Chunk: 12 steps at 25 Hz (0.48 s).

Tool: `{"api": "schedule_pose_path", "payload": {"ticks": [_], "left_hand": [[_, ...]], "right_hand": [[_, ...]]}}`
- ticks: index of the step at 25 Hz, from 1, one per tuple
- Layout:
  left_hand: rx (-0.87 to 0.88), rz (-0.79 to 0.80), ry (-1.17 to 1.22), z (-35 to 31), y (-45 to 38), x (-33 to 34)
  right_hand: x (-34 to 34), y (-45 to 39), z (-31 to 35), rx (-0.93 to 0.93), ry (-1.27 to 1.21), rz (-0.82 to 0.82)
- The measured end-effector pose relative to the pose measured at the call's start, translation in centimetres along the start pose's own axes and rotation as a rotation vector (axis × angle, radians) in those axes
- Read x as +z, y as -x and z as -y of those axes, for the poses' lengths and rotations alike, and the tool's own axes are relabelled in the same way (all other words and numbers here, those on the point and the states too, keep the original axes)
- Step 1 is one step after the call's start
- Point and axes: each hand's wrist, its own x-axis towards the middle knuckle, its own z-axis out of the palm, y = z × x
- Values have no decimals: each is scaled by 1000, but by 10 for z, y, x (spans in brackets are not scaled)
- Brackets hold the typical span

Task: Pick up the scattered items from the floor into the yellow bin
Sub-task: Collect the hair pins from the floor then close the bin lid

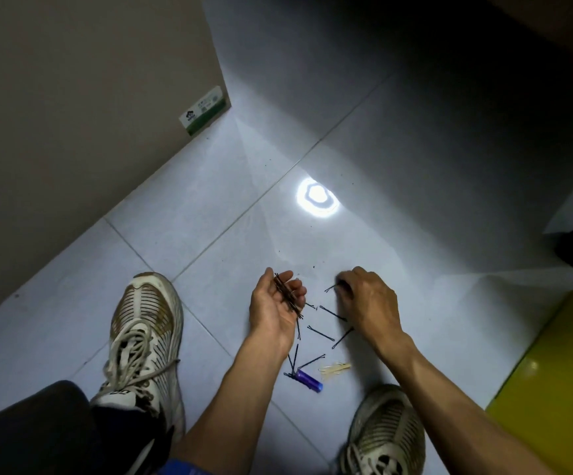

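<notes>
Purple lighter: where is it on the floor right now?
The purple lighter lies low in the head view on the floor, between the two shoes, just left of the rubber bands, touching some hairpins.

Bare forearms, dark trousers (pixel 31 430), and worn white mesh sneakers (pixel 144 341) (laces loose, grubby), blue hem (pixel 182 469).

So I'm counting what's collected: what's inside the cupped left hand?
A bundle of dark hairpins lies across the left hand palm and fingers. An exact count is impossible: they overlap.
</notes>
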Motion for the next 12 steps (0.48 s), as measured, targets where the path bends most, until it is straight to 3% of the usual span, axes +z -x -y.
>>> {"api": "schedule_pose_path", "payload": {"ticks": [4, 8, 12], "left_hand": [[25, -31, -38, 1, 2, -7], [44, -33, -44, 2, -1, -11], [52, -35, 16, -2, -1, -17]], "right_hand": [[8, -1, 14, 45, 57, 52], [0, 4, 40, -30, -462, 133], [10, 21, 54, -13, -299, -12]]}}
